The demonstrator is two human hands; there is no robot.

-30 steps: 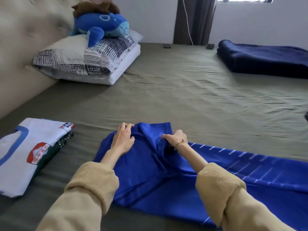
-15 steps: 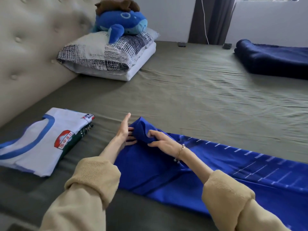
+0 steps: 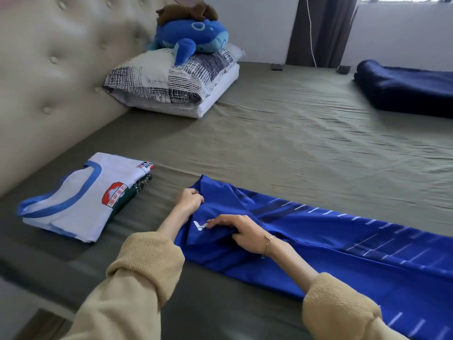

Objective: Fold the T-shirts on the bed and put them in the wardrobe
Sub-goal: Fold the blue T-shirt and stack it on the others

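Both hands, the left hand [image 3: 190, 198] and right hand [image 3: 235, 229], pinch the left end of the blue T-shirt [image 3: 331, 244], which stretches long toward the lower right.

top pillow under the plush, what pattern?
Off-white with navy crosshatch and stripe patches on the pillow; head view, the only one, shows it.

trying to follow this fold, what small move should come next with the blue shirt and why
Probably press the folded-in sleeve flat. The left hand grips the far edge of the shiny royal-blue T-shirt and the right hand pinches bunched cloth beside the white logo, so that end is rumpled while the rest lies stretched across the olive bed sheet.
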